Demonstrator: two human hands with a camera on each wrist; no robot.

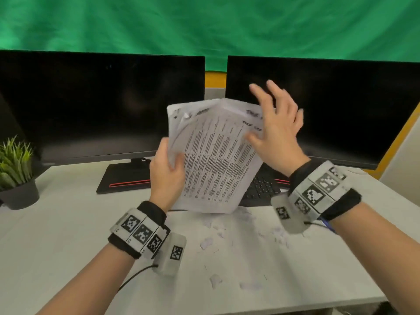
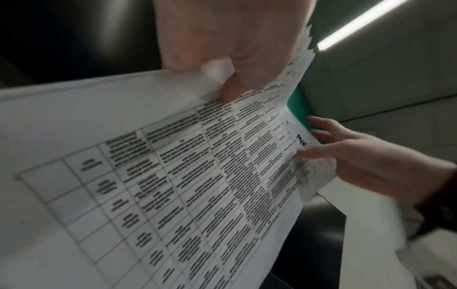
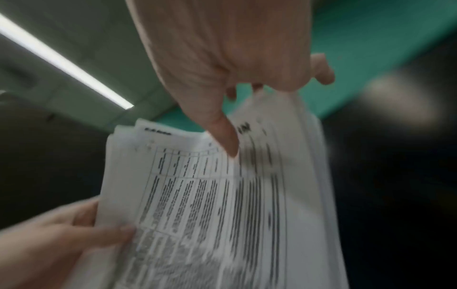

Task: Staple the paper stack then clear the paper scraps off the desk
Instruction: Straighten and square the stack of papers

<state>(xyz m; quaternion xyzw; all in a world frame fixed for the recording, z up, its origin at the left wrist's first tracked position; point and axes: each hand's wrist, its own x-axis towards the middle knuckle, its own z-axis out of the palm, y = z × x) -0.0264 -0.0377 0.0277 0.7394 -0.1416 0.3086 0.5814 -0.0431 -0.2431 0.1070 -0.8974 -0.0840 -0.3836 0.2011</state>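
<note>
A stack of printed sheets (image 1: pixel 216 155) is held upright and tilted above the desk, its pages fanned at the top. My left hand (image 1: pixel 170 167) grips its left edge, thumb on the front page. My right hand (image 1: pixel 270 123) stands at the stack's right edge with its fingers spread and straight, thumb touching the paper. The left wrist view shows the left hand (image 2: pixel 222 58) pinching the sheets (image 2: pixel 173 185) and the right hand (image 2: pixel 346 156) beyond. In the blurred right wrist view the right thumb (image 3: pixel 228 142) rests on the pages (image 3: pixel 210 215). White paper scraps (image 1: pixel 216 235) litter the desk below. No stapler is in view.
Two dark monitors (image 1: pixel 102 105) (image 1: pixel 341 110) stand at the back. A black keyboard (image 1: pixel 261 189) lies behind the stack. A potted plant (image 1: pixel 16 173) sits at the far left. The white desk (image 1: pixel 68 223) ends at a front edge near the bottom right.
</note>
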